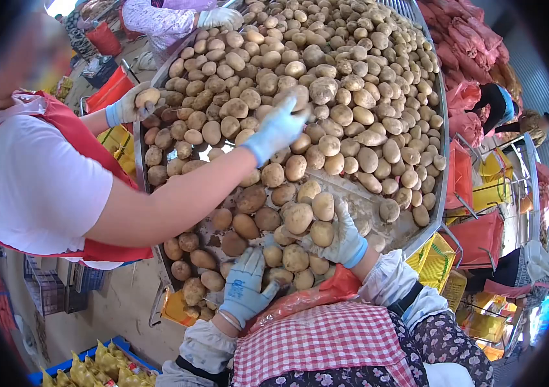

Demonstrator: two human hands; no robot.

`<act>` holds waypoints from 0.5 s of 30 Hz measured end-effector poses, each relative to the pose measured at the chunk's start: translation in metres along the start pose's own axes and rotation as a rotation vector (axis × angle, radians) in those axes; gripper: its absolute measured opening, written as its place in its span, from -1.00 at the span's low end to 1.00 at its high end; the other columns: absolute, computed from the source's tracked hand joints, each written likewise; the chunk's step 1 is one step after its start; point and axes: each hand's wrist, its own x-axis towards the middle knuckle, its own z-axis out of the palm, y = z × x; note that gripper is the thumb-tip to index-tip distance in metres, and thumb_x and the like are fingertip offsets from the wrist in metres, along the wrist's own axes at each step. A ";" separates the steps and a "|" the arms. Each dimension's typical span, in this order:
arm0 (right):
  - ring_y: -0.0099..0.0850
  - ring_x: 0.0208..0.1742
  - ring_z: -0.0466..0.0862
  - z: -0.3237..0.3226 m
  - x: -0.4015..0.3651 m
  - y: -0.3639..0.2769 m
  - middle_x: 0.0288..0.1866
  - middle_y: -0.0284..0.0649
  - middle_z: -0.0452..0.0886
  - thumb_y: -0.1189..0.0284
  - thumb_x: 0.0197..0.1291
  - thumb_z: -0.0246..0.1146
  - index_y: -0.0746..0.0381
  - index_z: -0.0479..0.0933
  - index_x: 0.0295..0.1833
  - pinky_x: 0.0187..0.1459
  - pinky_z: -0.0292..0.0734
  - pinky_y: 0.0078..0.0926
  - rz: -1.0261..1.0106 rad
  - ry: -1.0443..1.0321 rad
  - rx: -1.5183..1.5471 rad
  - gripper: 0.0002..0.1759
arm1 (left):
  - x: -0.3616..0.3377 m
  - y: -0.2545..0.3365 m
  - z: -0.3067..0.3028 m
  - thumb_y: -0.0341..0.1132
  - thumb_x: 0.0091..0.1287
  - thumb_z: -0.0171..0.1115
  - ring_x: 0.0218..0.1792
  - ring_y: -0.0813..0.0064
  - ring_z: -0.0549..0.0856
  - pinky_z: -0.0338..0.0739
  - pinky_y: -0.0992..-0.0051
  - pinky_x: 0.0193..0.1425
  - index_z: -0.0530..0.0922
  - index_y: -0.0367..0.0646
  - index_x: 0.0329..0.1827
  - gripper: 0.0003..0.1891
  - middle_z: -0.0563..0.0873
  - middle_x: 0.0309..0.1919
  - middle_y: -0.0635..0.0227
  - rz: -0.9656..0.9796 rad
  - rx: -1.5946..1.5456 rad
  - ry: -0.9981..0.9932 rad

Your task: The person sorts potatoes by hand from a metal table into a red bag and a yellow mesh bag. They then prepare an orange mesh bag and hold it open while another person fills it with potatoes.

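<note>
In a blue-and-white glove, my left hand (246,287) lies at the near edge of the sorting table, fingers stretched out and thumb apart, beside loose potatoes (295,257). My right hand (345,240), gloved the same way, is cupped round a potato (322,233), with its fingers reaching up along another potato (323,206). Several more potatoes lie clustered between my two hands. A crumpled red plastic bag (310,302) rests against the near edge, just below them. My palms' undersides are hidden.
Potatoes heap the metal table (377,200). A co-worker's gloved hand (281,129) reaches across from the left; their other hand (133,105) holds a potato. Another gloved hand (220,18) is at the far edge. A yellow crate (432,259) stands at right, a blue crate (119,345) lower left.
</note>
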 end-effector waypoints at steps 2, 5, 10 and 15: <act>-0.20 0.34 0.42 -0.010 0.003 -0.003 0.38 -0.26 0.38 -0.25 0.28 0.02 -0.04 0.27 0.43 0.04 0.55 0.00 0.048 -0.046 0.096 -0.26 | 0.004 -0.014 -0.002 -0.16 0.23 0.21 0.41 -0.11 0.25 0.04 -0.04 0.49 0.39 -0.17 0.36 -0.38 0.35 0.38 -0.01 0.074 -0.297 -0.107; -0.22 0.33 0.42 -0.011 -0.003 -0.006 0.38 -0.27 0.38 -0.27 0.27 0.02 -0.05 0.27 0.43 0.04 0.54 -0.02 0.041 -0.104 0.067 -0.24 | 0.061 -0.026 -0.035 -0.17 0.23 0.23 0.41 -0.10 0.27 0.05 -0.02 0.50 0.41 -0.08 0.38 -0.40 0.35 0.39 -0.02 -0.101 0.036 0.473; -0.24 0.30 0.45 -0.013 -0.006 -0.006 0.37 -0.29 0.37 -0.26 0.27 0.05 -0.07 0.27 0.41 0.13 0.49 -0.01 -0.086 -0.071 -0.086 -0.26 | 0.087 -0.010 -0.011 0.02 0.23 0.18 0.42 -0.14 0.24 0.03 -0.10 0.48 0.40 -0.09 0.39 -0.33 0.31 0.41 -0.07 -0.200 0.309 0.319; -0.25 0.23 0.52 -0.014 -0.016 -0.011 0.31 -0.26 0.44 -0.15 0.33 0.08 -0.03 0.31 0.39 0.17 0.51 -0.02 -0.020 0.026 0.131 -0.35 | 0.060 0.032 -0.020 0.00 0.23 0.24 0.43 -0.13 0.25 0.09 -0.02 0.48 0.28 -0.16 0.46 -0.24 0.28 0.41 -0.17 -0.017 0.142 0.115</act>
